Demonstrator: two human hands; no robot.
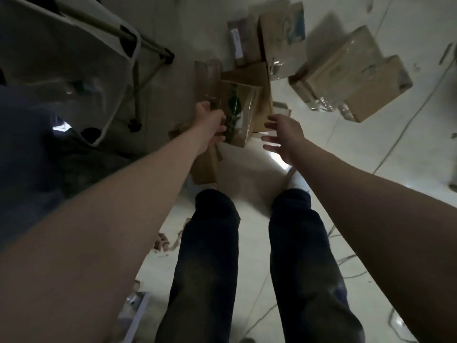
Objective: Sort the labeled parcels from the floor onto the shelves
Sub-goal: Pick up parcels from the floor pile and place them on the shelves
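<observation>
At the far left a folding frame with pale fabric (74, 33) stands on the floor (358, 149), well apart from the work; next comes the left hand (210, 117), fingers curled round the left edge of a taped brown parcel (243, 112) with a green mark on its face; the parcel seems tilted up off the heap rather than lying flat, probably so that its label can be read and the other hand can get under it, though blur makes the lift hard to judge; beneath the left forearm lies a flat brown parcel (205, 167), and behind the gripped one a cluster of upright parcels (279, 35) leans together; just beside the gripped parcel's right side hovers the right hand (282, 134), fingers spread and relaxed, palm turned inward, holding nothing and not touching the box, placed as if to close on the far edge and share the weight; farther right two larger boxes (351, 75) lie side by side on the tiles, touching; most parcels are on the floor, so the sorting looks far from finished; no shelf is clearly in view.
</observation>
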